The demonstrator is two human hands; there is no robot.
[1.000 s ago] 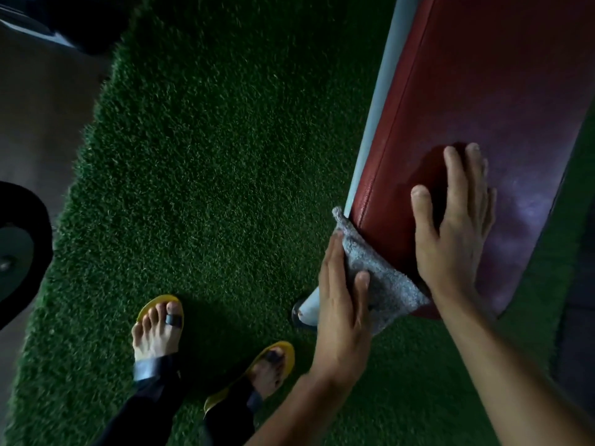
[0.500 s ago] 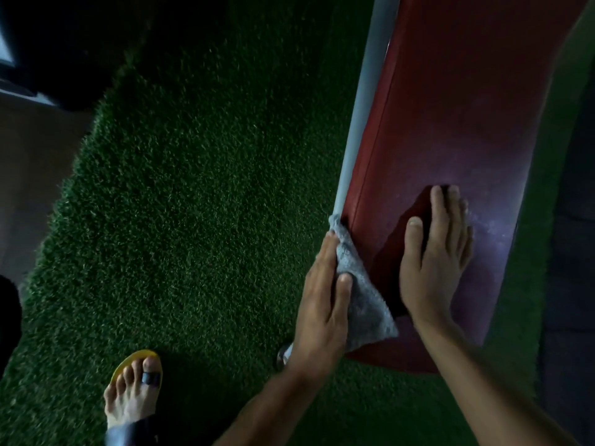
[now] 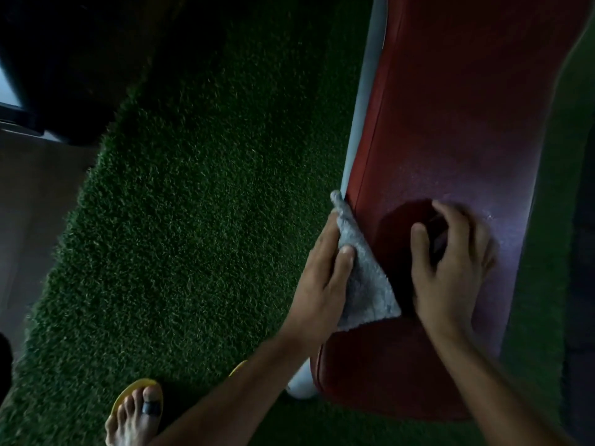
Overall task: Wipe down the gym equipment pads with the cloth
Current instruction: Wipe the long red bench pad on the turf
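Your left hand [image 3: 322, 284] presses the grey cloth [image 3: 365, 284] flat against the side of the red pad [image 3: 450, 123], fingers straight and together. Your right hand [image 3: 450, 272], blurred, braces on top, fingers apart. You're wiping the side; next, slide the cloth along it with even pressure.

Green turf [image 3: 199, 220] covers most of the floor, with bare grey floor [image 3: 29, 194] at the left edge. A foot in a yellow sandal [image 3: 135, 410] stands on it at lower left. The red pad [image 3: 450, 107] runs up the right side (its pale frame tube [image 3: 360, 107] alongside), bearing a grey cloth [image 3: 363, 278] pressed to its left edge by the left hand [image 3: 318, 284]; the blurred right hand [image 3: 450, 272] rests on top.
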